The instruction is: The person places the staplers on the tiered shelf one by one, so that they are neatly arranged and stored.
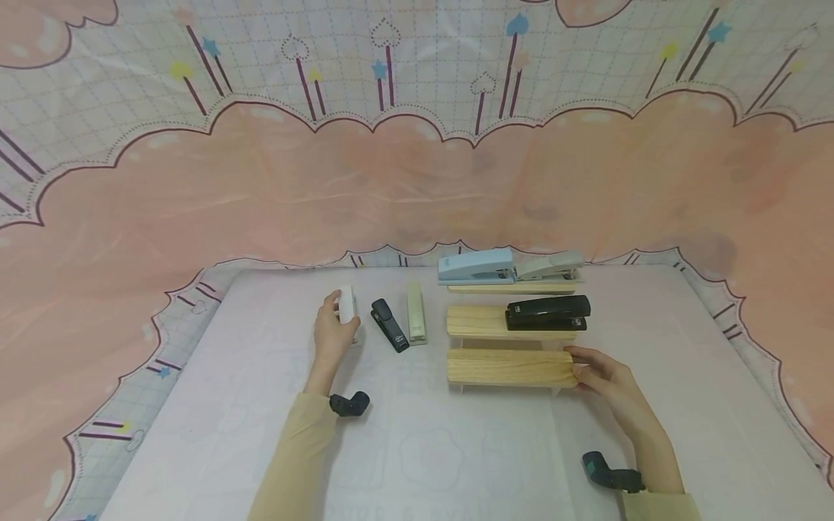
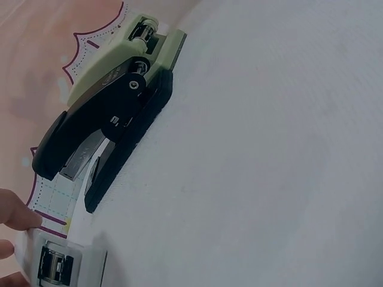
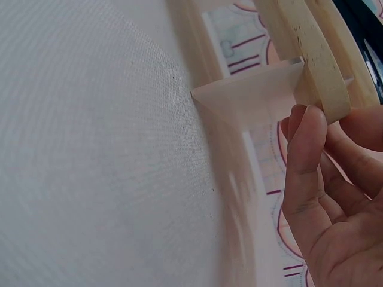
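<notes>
My left hand [image 1: 331, 334] holds a white stapler [image 1: 347, 305] on the table's left part, thumb on one side and fingers on the other. In the left wrist view only one end of this white stapler [image 2: 90, 266] shows, with fingertips against it. To its right lie a small dark stapler [image 1: 389, 327] and a pale green stapler [image 1: 415, 315]. My right hand [image 1: 612, 383] pinches the right end of the front wooden step [image 1: 508, 367] of a tiered display stand. In the right wrist view, thumb and fingers grip the wooden board [image 3: 326, 78] at its end.
A large black stapler [image 1: 549, 313] sits on the middle step's right half. On the top step [image 1: 515, 289] stand a light blue stapler [image 1: 476, 268] and a grey-green stapler [image 1: 550, 266], end to end. A white cloth [image 1: 404, 449] covers the table; a patterned curtain [image 1: 417, 188] hangs behind.
</notes>
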A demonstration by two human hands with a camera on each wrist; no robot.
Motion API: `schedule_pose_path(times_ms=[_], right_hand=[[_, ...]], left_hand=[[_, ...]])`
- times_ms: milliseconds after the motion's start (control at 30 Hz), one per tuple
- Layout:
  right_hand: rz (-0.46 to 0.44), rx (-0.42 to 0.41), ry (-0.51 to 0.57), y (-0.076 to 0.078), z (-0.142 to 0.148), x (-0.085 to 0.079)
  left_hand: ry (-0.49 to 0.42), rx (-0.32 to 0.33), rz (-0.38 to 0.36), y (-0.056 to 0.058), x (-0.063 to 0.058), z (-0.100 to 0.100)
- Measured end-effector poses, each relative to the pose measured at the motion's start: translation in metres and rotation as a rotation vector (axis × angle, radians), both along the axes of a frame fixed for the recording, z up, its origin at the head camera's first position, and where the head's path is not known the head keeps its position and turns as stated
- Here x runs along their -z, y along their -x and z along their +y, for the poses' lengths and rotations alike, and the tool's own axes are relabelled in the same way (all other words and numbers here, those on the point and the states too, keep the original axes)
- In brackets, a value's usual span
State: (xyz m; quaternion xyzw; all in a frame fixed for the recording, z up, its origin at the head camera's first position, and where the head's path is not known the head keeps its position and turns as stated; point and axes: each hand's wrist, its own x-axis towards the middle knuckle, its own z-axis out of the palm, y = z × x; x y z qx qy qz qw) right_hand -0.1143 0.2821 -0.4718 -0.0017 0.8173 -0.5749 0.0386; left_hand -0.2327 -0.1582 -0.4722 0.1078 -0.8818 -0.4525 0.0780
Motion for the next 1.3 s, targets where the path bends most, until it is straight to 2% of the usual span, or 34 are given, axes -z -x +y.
schedule_pose_path(times_ms=[567,967,1300], right_hand=[[-0.005,-0.005,0.000,0.002,-0.001,-0.003],[-0.011,-0.015,-0.004,0.003,0.001,-0.004],[0.009,-0.013,0.012,0.003,0.001,0.000]], left_hand=[[0.012,0.019,-0.025,-0.011,-0.004,-0.009],[0.080,0.059,0.005,-0.020,-0.011,-0.012],[0.077,0.098,0.057,-0.032,-0.020,-0.004]])
